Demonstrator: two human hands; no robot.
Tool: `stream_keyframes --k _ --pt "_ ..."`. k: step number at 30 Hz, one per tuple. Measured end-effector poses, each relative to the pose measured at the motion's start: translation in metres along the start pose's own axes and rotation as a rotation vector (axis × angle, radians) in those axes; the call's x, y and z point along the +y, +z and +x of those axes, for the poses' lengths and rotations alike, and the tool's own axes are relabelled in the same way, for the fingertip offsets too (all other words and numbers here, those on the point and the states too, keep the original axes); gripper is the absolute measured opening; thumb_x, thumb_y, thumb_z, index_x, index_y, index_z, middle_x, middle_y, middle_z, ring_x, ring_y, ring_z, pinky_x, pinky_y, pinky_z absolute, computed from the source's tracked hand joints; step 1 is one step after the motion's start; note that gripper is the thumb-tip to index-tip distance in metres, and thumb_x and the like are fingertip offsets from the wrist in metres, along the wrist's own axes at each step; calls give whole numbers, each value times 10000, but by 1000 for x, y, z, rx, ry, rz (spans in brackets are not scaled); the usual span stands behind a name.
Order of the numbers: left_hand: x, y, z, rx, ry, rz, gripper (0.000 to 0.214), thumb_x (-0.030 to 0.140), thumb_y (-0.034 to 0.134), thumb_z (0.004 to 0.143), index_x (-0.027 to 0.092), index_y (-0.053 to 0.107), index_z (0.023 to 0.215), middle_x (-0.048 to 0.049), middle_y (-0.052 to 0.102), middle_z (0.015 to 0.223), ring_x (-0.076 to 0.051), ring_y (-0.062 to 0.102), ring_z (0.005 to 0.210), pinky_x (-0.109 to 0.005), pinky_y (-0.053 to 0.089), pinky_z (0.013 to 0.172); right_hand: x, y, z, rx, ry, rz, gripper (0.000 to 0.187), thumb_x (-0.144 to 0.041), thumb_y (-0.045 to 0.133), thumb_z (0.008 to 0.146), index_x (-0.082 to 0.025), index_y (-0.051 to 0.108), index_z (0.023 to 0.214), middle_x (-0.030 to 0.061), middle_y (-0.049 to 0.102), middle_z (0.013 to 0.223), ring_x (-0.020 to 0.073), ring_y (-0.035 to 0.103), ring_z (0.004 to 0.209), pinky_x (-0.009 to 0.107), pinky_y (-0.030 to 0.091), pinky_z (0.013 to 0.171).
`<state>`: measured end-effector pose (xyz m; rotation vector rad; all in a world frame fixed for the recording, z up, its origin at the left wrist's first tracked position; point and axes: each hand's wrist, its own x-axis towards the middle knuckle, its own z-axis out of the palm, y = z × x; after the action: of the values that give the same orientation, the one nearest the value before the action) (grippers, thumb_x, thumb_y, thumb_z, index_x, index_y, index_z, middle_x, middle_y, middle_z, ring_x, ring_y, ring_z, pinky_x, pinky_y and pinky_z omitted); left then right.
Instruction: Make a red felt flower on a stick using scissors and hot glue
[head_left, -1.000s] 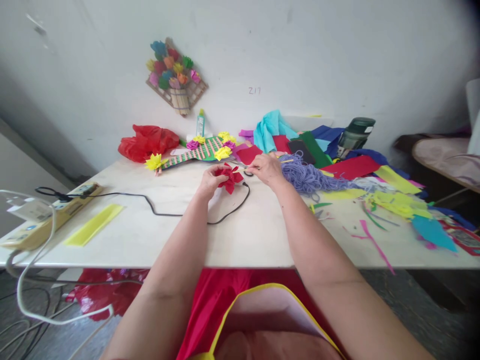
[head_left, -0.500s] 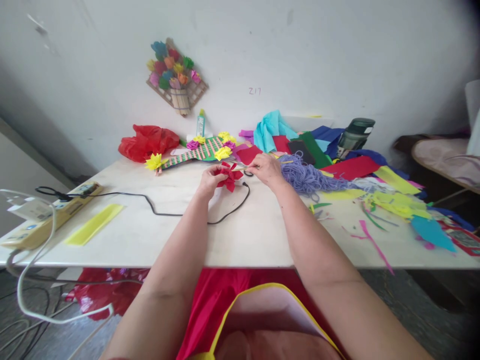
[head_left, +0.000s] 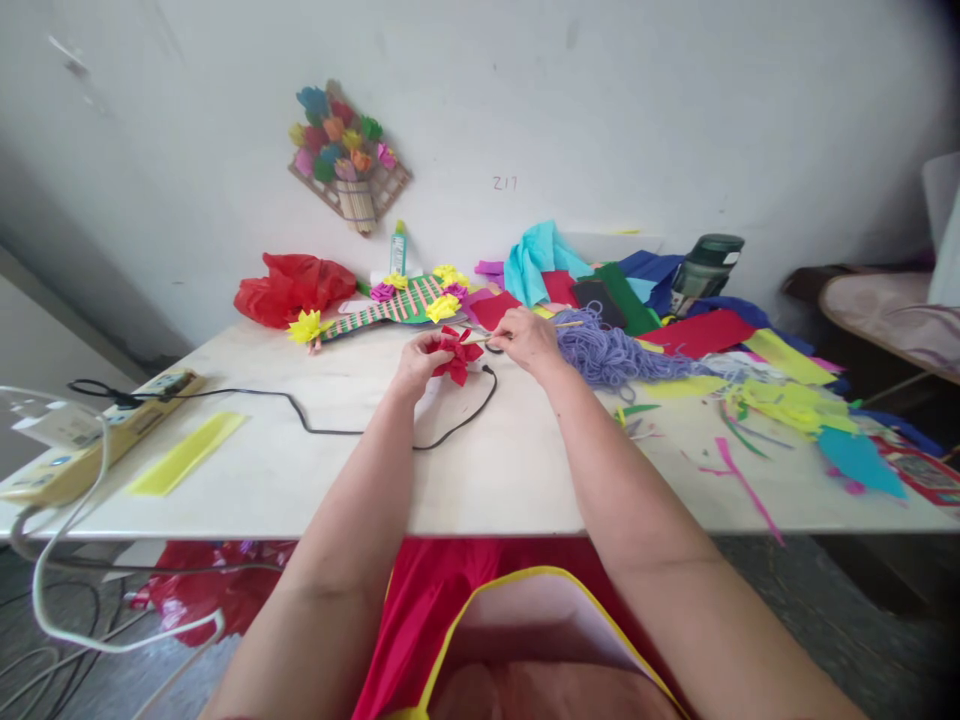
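My left hand [head_left: 417,362] is closed on a red paper flower [head_left: 457,356] held just above the white table [head_left: 360,470]. Close on its right, my right hand [head_left: 528,338] pinches a thin wooden stick [head_left: 555,325] whose tip points at the flower's petals. Under both hands runs a black cable [head_left: 450,425] in a loop. A heap of purple yarn [head_left: 611,354] lies right beside my right wrist.
A woven board with yellow and pink paper flowers [head_left: 390,305], a glue bottle [head_left: 398,248] and a red plastic bag [head_left: 292,285] stand at the back. Coloured paper sheets and scraps [head_left: 780,400] cover the right side. A power strip [head_left: 97,440] and yellow strip [head_left: 186,452] lie left.
The hands stay on the red flower and stick, shifting only slightly; the view has drifted a little to the left.
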<state>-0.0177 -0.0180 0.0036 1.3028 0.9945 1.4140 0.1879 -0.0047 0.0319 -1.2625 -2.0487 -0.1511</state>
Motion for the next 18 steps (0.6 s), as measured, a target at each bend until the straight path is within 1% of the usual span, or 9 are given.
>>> stream_keyframes --k 9,15,18 --pt "-4 -2 3 20 -5 -17 323 260 760 450 184 639 739 0 686 678 -156 614 570 -271 491 545 3 2 0 -12 -19 61 108 -190 753 814 -225 747 712 32 703 823 186 594 847 293 371 683" --pt "-3 -1 3 2 -1 -44 332 258 762 445 181 637 743 2 688 694 -159 627 600 -293 523 601 6 5 0 -33 -35 95 96 -189 754 816 -225 754 727 27 716 846 181 613 873 285 392 713" --pt "-2 -1 2 0 -13 -48 335 252 764 447 180 652 754 -2 693 703 -156 621 596 -293 523 598 7 4 -1 -31 -31 79 79 -195 751 822 -226 768 751 32 725 862 182 624 886 285 398 716"
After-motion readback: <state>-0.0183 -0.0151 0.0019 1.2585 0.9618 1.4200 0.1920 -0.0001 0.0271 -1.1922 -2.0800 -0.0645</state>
